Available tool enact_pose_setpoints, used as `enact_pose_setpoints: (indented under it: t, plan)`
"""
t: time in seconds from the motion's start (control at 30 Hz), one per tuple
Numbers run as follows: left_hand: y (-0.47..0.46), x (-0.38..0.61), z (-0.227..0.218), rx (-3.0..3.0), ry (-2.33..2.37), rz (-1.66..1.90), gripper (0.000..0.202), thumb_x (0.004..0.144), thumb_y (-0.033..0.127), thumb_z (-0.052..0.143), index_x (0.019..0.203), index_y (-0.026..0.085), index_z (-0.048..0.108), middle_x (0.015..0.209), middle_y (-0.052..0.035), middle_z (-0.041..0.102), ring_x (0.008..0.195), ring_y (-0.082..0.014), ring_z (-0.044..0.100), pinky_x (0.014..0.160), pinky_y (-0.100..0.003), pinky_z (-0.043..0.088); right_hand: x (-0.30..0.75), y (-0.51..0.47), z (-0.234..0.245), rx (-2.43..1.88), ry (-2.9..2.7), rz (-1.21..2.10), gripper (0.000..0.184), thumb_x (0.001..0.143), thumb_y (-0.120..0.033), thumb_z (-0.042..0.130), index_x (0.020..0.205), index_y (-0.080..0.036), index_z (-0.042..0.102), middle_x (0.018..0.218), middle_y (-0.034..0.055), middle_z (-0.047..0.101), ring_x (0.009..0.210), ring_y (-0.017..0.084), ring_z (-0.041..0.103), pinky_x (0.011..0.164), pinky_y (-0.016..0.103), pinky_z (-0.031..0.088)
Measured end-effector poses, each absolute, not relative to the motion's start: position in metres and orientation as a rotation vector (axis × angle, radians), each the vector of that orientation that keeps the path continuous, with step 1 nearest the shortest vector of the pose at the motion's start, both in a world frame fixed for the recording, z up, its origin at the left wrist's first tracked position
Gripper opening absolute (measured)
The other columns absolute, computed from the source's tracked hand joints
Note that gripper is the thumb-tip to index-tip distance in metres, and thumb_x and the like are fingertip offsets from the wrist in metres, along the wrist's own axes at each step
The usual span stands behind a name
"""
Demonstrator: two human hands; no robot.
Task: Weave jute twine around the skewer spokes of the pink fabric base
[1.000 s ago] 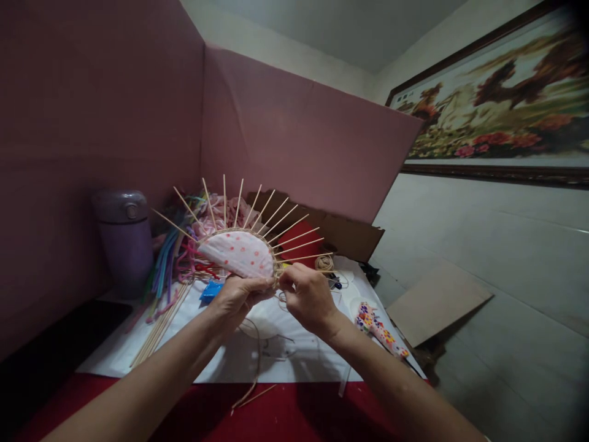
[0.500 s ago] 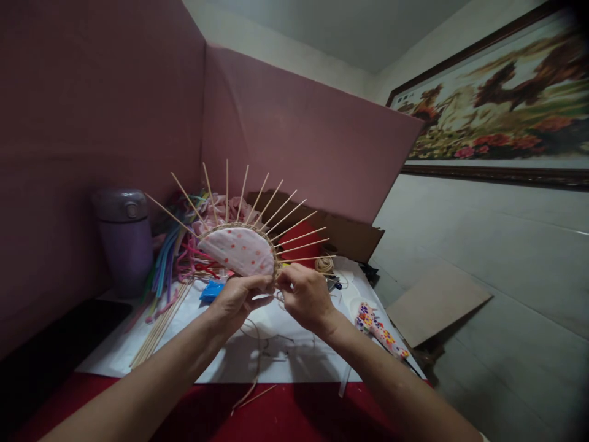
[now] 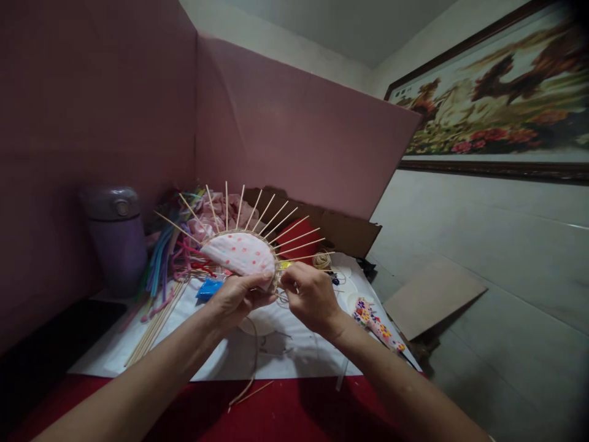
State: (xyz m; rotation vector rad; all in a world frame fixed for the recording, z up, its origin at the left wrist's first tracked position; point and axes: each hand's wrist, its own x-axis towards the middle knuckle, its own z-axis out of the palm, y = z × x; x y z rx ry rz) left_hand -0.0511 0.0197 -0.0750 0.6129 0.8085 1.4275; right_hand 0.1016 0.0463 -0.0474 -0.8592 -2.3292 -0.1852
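Observation:
My left hand [image 3: 242, 296] grips the lower edge of a half-round piece covered in white cloth with red dots [image 3: 242, 252]. Thin wooden sticks [image 3: 275, 218] fan out from its curved rim, and twine is woven round their bases. At the right end of that rim, my right hand [image 3: 309, 294] is closed with thumb and forefinger pinched on the twine, mostly hidden by the fingers. A loose length of twine [image 3: 255, 359] hangs below the hands onto the red cloth.
A purple tumbler [image 3: 117, 239] stands at left beside pipe cleaners [image 3: 161, 264] and loose sticks [image 3: 156, 319]. Behind the piece lie a red object [image 3: 299, 239] and a twine ball [image 3: 321, 261]. A flowered glue gun [image 3: 377, 325] rests at right. A blue packet [image 3: 209, 289] is near my left hand.
The fan-shaped piece has dropped slightly and its sticks lean further back. Both hands keep their hold, the right staying at the rim's right end. The whole view has shifted a little.

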Motion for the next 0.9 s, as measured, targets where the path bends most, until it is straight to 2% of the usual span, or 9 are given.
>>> enact_pose_setpoints:
  t: [0.23,0.47,0.6,0.73,0.8,0.9]
  plan:
    - [0.020,-0.046,-0.073,0.459,0.808,1.418,0.008,0.062,0.004,0.064,0.068,0.008,0.062,0.063,-0.0049,0.063,0.056,-0.0114,0.057,0.053,-0.025,0.054,0.110,0.043,-0.045,-0.855,-2.354,-0.211,0.008,0.072,-0.011,0.051,0.069,-0.018,0.052,0.071,0.0002,0.054,0.066,0.012,0.048,0.060,0.024,0.031]
    - [0.020,-0.045,-0.083,0.625,0.831,1.476,0.009,0.060,0.011,0.069,0.064,0.009,0.061,0.062,-0.0034,0.060,0.059,-0.0105,0.054,0.059,-0.027,0.054,0.117,0.038,-0.043,-0.838,-2.369,-0.041,0.006,0.073,-0.012,0.053,0.074,-0.017,0.056,0.074,0.0020,0.058,0.069,0.012,0.050,0.062,0.024,0.034]
    - [0.019,-0.044,-0.084,0.682,0.819,1.483,0.013,0.058,0.015,0.071,0.064,0.009,0.062,0.065,-0.0028,0.059,0.062,-0.0113,0.054,0.061,-0.029,0.053,0.123,0.034,-0.039,-0.827,-2.333,0.389,0.010,0.073,-0.011,0.050,0.074,-0.017,0.058,0.071,0.0001,0.058,0.064,0.010,0.050,0.059,0.023,0.036]
    - [0.019,-0.041,-0.083,0.660,0.856,1.492,0.014,0.057,0.016,0.072,0.065,0.008,0.063,0.065,-0.0034,0.060,0.063,-0.0120,0.055,0.061,-0.029,0.053,0.123,0.032,-0.041,-0.948,-2.194,0.892,0.011,0.075,-0.016,0.047,0.081,-0.016,0.057,0.061,-0.0033,0.053,0.050,0.008,0.045,0.048,0.020,0.036]
    - [0.019,-0.041,-0.083,0.636,0.847,1.509,0.013,0.057,0.015,0.072,0.064,0.008,0.063,0.065,-0.0031,0.060,0.063,-0.0118,0.055,0.059,-0.027,0.052,0.121,0.028,-0.045,-1.005,-2.208,0.875,0.012,0.076,-0.017,0.046,0.073,-0.015,0.057,0.056,-0.0035,0.051,0.048,0.007,0.044,0.047,0.020,0.034]
    - [0.020,-0.042,-0.084,0.611,0.794,1.532,0.012,0.058,0.014,0.071,0.067,0.009,0.064,0.066,-0.0026,0.062,0.062,-0.0111,0.056,0.056,-0.022,0.050,0.116,0.019,-0.053,-0.973,-2.322,0.581,0.018,0.075,-0.013,0.046,0.064,-0.016,0.059,0.059,-0.0009,0.058,0.056,0.009,0.050,0.054,0.021,0.034]
